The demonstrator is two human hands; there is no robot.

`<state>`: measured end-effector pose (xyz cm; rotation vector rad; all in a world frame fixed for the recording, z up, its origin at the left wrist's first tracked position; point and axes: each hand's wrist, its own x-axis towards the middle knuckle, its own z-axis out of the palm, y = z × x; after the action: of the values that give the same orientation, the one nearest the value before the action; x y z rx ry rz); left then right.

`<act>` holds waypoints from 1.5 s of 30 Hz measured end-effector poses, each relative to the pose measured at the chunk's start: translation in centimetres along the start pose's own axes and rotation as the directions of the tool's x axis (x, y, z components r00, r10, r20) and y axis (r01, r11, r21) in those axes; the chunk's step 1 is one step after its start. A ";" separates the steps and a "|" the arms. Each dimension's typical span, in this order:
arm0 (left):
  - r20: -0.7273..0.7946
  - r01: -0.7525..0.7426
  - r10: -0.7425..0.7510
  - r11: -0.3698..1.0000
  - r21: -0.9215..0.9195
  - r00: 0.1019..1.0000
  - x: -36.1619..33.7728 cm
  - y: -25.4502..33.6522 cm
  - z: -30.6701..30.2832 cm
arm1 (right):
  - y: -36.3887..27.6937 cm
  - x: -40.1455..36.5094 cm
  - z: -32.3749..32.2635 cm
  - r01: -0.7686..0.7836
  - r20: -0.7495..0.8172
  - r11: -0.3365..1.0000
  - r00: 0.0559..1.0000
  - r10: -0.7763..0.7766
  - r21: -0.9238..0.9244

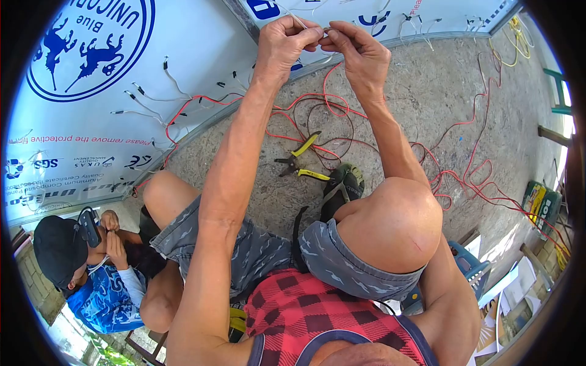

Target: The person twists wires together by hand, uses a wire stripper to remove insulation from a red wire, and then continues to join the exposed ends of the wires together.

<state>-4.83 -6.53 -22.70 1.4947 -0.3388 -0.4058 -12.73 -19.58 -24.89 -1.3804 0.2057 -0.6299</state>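
Note:
My left hand (285,44) and my right hand (361,58) meet at the top of the view, in front of the panel. Both are closed in a pinch, fingertips almost touching, on thin electrical wires. A pale wire (298,19) rises out of my left fingers. The exact join between the fingertips is too small to make out. Below my hands, a red wire (329,76) loops down to the floor. A wire cutter with yellow handles (306,145) lies spread on the concrete near my sandalled foot (345,186).
A white printed panel (201,36) stands at left, with short wire leads (149,97) sticking out. Red and dark wires (470,177) trail over the concrete floor (427,91). A co-worker in a black cap (60,250) sits at lower left. A green box (542,206) stands at right.

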 end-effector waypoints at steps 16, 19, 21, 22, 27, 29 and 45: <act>0.007 -0.110 0.110 0.994 0.011 0.994 0.1 -0.3 0.0 | -1.4 0.9 -0.2 0.016 0.011 0.977 1.000 -0.014 -0.211; 0.034 -0.119 0.118 0.991 0.057 0.992 0.3 -0.5 -0.6 | -1.3 1.4 -0.5 -0.045 0.099 0.973 0.993 0.069 -0.227; 0.081 -0.069 0.062 0.994 0.084 0.995 0.3 -0.4 -1.1 | -1.3 1.5 -0.6 -0.147 0.153 0.969 0.972 0.179 -0.199; 0.081 -0.068 0.061 0.994 0.085 0.995 0.4 -0.2 -1.4 | -1.5 1.6 -0.5 -0.148 0.153 0.969 0.972 0.180 -0.199; 0.172 -0.108 0.088 0.988 0.114 0.981 0.3 0.3 -1.5 | -1.0 2.0 -1.1 -0.558 0.364 0.817 0.798 0.481 0.143; 0.191 -0.069 0.058 0.996 0.049 0.980 0.5 0.5 -1.7 | -0.6 2.3 -1.2 -0.643 0.436 0.730 0.739 0.514 0.230; 0.220 0.081 -0.064 0.994 -0.069 0.973 0.2 1.2 -2.5 | -0.8 1.1 -0.2 0.727 0.446 0.267 0.624 -0.642 -0.633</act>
<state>-3.47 -4.39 -21.69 1.3927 -0.4371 -0.6371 -12.15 -20.38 -23.91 -2.4116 -0.3089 -1.3110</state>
